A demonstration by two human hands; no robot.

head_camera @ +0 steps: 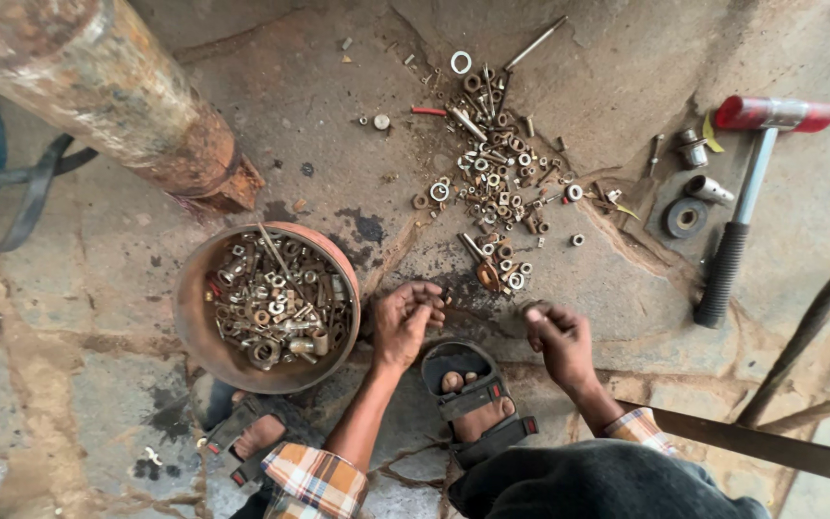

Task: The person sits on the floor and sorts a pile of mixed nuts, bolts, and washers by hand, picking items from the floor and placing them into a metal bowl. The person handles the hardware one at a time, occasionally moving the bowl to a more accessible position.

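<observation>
The right hand (559,338) pinches a small metal nut (533,308); the left hand (405,322) is curled beside the round bowl (194,317) of bolts. More nuts (492,173) lie on the floor. They look hard, light and easy to drop; hold them by their sides.

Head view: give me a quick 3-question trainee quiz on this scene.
1. True or false: the round bowl by the left hand holds nuts and bolts.
2. Which tool lies on the ground beyond the right hand? A) saw B) hammer C) pliers
3. Fill in: the loose pile of nuts and bolts lies on the bare ____.

Key: 1 true; 2 B; 3 ground.
</observation>
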